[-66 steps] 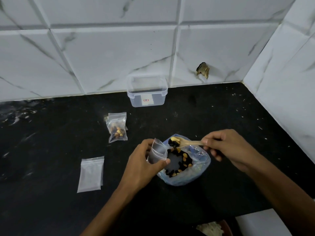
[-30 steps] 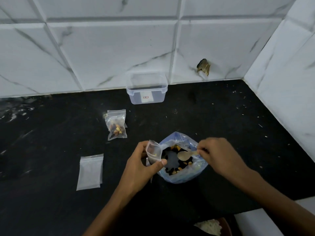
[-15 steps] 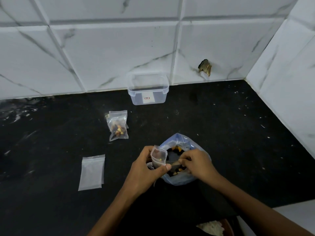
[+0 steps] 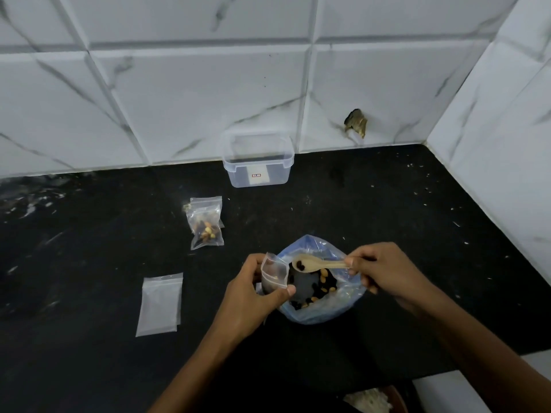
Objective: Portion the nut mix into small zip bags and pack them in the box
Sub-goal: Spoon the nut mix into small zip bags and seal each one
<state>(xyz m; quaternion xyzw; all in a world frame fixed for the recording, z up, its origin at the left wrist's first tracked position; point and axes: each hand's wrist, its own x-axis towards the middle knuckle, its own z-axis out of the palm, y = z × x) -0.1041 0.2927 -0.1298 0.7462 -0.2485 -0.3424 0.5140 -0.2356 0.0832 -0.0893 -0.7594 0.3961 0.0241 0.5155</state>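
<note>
My left hand (image 4: pixel 253 296) grips a small clear zip bag (image 4: pixel 274 277) with its mouth held open, a few nuts showing inside. My right hand (image 4: pixel 378 272) pinches the handle of a pale wooden spoon (image 4: pixel 316 264), whose bowl carries a dark piece and sits just right of the small bag's mouth. Under the spoon stands the large blue-tinted bag of nut mix (image 4: pixel 320 308), open on the black counter. A filled small zip bag (image 4: pixel 206 223) lies further back on the left. The clear plastic box (image 4: pixel 258 158) stands open against the tiled wall.
An empty flat zip bag (image 4: pixel 160 304) lies on the counter (image 4: pixel 89 234) to the left. White marbled tile walls close the back and right side. A hole in the tile (image 4: pixel 355 123) shows right of the box. A brown dish (image 4: pixel 375 400) peeks in at the bottom edge.
My right hand dipped the spoon into the big bag, then drew back to the right and lifted it with a small load beside the small bag's mouth. My left hand kept holding the bag.
</note>
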